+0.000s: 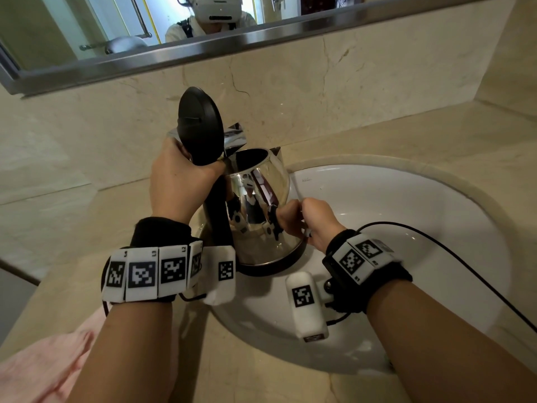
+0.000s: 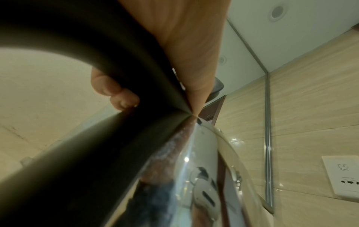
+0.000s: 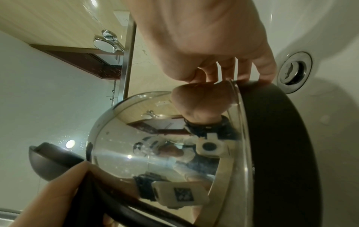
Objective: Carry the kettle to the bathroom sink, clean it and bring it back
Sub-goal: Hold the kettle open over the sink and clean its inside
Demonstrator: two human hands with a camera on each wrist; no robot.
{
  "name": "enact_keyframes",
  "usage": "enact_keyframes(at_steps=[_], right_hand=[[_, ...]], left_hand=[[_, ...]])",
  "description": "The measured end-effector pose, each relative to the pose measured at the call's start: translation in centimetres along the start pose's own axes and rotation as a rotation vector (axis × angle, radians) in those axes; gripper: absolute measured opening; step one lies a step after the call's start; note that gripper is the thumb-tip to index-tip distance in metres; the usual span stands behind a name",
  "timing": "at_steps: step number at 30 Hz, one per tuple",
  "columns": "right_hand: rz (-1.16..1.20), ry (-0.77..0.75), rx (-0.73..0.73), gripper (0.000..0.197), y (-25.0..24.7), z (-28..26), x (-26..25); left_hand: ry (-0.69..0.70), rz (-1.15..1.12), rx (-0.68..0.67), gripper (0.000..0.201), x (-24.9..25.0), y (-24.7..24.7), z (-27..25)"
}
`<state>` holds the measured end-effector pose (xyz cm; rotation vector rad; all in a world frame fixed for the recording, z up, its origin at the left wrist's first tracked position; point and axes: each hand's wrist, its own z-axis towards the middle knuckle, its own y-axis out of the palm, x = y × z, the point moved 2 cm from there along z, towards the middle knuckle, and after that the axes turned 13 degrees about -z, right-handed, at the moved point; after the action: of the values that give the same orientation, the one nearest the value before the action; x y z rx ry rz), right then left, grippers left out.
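Note:
A shiny steel kettle (image 1: 261,199) with a black handle and black base hangs tilted over the left rim of the white sink (image 1: 406,228). Its black lid (image 1: 200,126) stands open and upright. My left hand (image 1: 180,181) grips the top of the handle; in the left wrist view its fingers (image 2: 114,92) wrap the black handle (image 2: 136,76). My right hand (image 1: 308,219) is at the kettle's lower right side. The right wrist view has its fingers (image 3: 227,70) curled against the steel wall (image 3: 155,153) beside the black base (image 3: 281,153).
A chrome faucet (image 1: 235,138) stands just behind the lid. A pink towel (image 1: 43,365) lies on the beige counter (image 1: 72,228) at the front left. A black cable (image 1: 465,263) crosses the basin. The drain (image 3: 294,72) lies beyond the kettle's base. The mirror (image 1: 116,24) hangs above.

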<state>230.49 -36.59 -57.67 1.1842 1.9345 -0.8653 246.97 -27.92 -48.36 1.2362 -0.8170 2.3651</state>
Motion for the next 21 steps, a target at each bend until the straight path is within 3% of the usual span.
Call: enact_keyframes(at_steps=[21], right_hand=[[0.028, -0.012, -0.009, 0.043, 0.14, 0.13, 0.35]], left_hand=[[0.012, -0.004, -0.004, 0.039, 0.14, -0.01, -0.09]])
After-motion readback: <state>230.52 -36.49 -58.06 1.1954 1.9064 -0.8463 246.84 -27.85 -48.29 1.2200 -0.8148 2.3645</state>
